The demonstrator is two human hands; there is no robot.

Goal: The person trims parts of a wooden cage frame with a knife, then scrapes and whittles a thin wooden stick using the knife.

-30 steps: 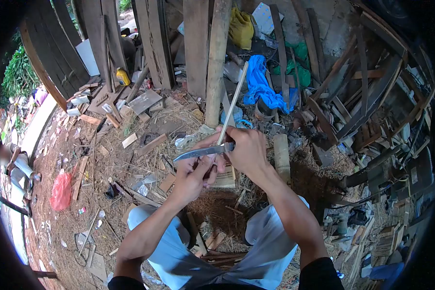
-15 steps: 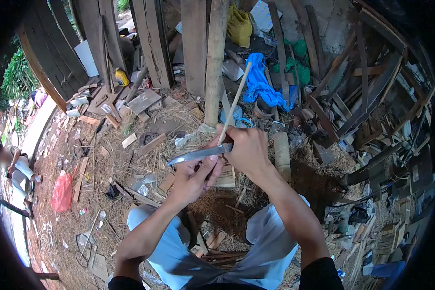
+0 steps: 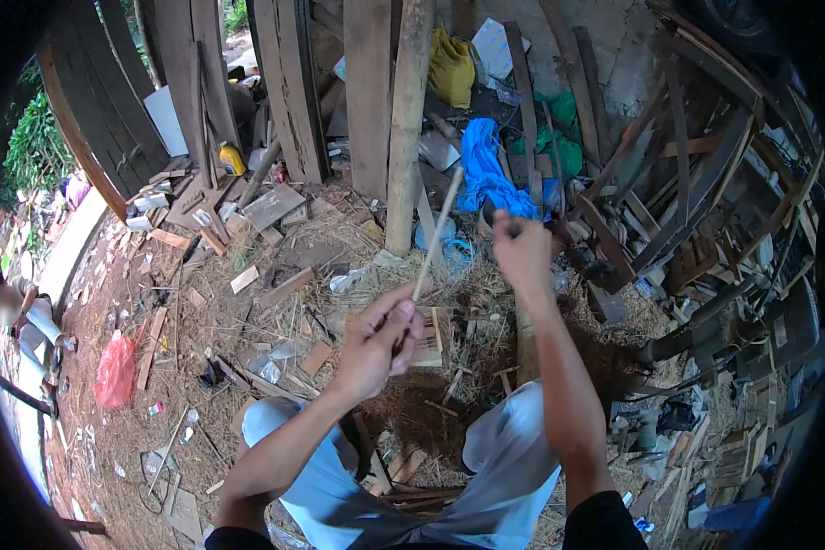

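Observation:
My left hand (image 3: 383, 346) is closed around the lower end of a thin pale wooden stick (image 3: 441, 229), which slants up and away to the right. My right hand (image 3: 525, 255) is raised to the right of the stick, apart from it, in a fist around a knife. Only a dark bit of the knife (image 3: 514, 229) shows by the thumb; its blade cannot be made out from this angle. Both hands hang in front of my bent knees, over the littered ground.
A wooden post (image 3: 406, 137) stands just beyond my hands. Behind it lie a blue plastic sheet (image 3: 492, 170) and a yellow sack (image 3: 452, 69). Stacked timber (image 3: 687, 165) fills the right. A red plastic bag (image 3: 115, 371) lies left; another person (image 3: 38, 321) sits farther out.
My right hand has moved up and right, taking the knife off the stick. My left hand stays nearly in place with the stick, whose tip is lower.

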